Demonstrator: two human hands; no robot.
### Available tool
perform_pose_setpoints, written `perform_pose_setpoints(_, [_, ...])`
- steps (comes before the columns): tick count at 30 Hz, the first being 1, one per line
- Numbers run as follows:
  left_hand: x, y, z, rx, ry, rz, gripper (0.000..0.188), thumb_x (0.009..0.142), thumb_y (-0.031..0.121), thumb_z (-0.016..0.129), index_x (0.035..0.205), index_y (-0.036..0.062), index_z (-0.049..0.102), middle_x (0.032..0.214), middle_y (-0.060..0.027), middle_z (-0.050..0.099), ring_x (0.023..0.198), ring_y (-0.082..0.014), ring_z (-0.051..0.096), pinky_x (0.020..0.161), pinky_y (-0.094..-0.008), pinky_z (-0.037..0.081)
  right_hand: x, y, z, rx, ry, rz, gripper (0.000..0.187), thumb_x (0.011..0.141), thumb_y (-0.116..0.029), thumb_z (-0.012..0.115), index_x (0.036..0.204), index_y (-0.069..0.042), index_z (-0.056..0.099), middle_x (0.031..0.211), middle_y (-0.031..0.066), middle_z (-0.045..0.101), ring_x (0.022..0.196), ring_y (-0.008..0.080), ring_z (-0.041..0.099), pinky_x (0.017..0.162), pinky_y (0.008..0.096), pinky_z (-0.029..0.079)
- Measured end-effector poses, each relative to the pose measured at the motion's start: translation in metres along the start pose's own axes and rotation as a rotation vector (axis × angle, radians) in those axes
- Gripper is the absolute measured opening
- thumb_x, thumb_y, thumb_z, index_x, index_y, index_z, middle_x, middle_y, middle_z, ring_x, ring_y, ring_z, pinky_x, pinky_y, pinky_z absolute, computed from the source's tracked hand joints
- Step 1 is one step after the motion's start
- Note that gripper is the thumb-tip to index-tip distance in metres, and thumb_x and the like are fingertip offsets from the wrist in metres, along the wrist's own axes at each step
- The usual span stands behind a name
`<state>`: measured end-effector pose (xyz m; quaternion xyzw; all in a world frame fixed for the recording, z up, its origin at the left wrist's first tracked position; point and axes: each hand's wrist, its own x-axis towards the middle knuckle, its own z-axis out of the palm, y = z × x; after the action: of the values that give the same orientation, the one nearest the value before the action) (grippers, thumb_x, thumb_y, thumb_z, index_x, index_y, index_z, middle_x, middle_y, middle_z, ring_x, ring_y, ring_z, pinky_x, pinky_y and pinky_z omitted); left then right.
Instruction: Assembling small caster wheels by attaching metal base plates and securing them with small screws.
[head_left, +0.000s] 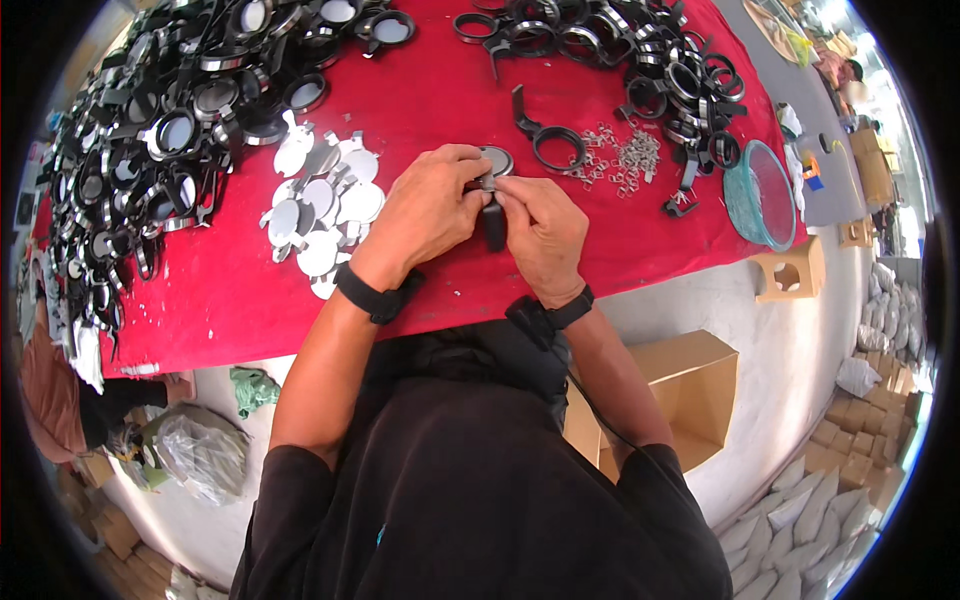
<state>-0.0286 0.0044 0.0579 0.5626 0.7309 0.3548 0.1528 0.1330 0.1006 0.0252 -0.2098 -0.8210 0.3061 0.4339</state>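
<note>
Both my hands meet over the red cloth at a black ring-shaped part with a handle and a silver disc in it (496,160). My left hand (428,205) grips it from the left, fingers closed around its edge. From the right, my right hand (545,228) pinches at the spot where ring and handle join; whether a small clip sits between those fingertips is hidden. The black handle points down toward me between the hands. Left of them lies a pile of flat silver discs with tabs (318,205). Small metal clips (636,158) are scattered to the right, beside an empty black ring with a handle (558,148).
Many black rings with discs (175,135) heap up at the left; more black rings (683,82) lie at the back right. A teal plastic basket (760,195) stands at the table's right edge. Below are an open cardboard box (705,400) and a clear plastic bag (200,455).
</note>
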Motion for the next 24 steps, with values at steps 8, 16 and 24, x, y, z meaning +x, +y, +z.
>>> perform_pose_setpoints(8, [0.004, 0.001, -0.009, 0.039, -0.067, 0.042, 0.038, 0.095, 0.009, 0.075, 0.133, 0.0009, 0.076, 0.138, -0.0198, 0.073, 0.128, -0.0416, 0.068, 0.111, -0.0467, 0.054, -0.018, 0.017, -0.053, -0.088, 0.025, 0.093, 0.020, 0.096, 0.000, 0.077, 0.116, -0.001, 0.080, 0.108, 0.0164, 0.080, 0.099, 0.0318, 0.079, 0.089, 0.0392, 0.063])
perform_pose_setpoints(16, [0.009, 0.005, -0.012, 0.056, -0.119, 0.016, 0.039, 0.094, 0.007, 0.076, 0.132, 0.0008, 0.077, 0.139, -0.0189, 0.073, 0.128, -0.0408, 0.068, 0.110, -0.0465, 0.055, -0.011, 0.108, -0.213, -0.532, 0.359, 0.394, 0.018, 0.099, -0.008, 0.078, 0.115, -0.002, 0.082, 0.104, 0.0157, 0.082, 0.091, 0.0255, 0.079, 0.080, 0.0368, 0.061])
perform_pose_setpoints(24, [0.010, 0.008, -0.006, 0.122, -0.092, 0.034, 0.036, 0.094, 0.005, 0.075, 0.129, -0.0003, 0.078, 0.138, -0.0186, 0.073, 0.125, -0.0407, 0.069, 0.109, -0.0466, 0.055, 0.021, 0.143, -0.250, -0.632, -0.010, 0.477, 0.020, 0.097, -0.020, 0.079, 0.107, -0.004, 0.084, 0.096, 0.0194, 0.081, 0.089, 0.0355, 0.078, 0.082, 0.0433, 0.060])
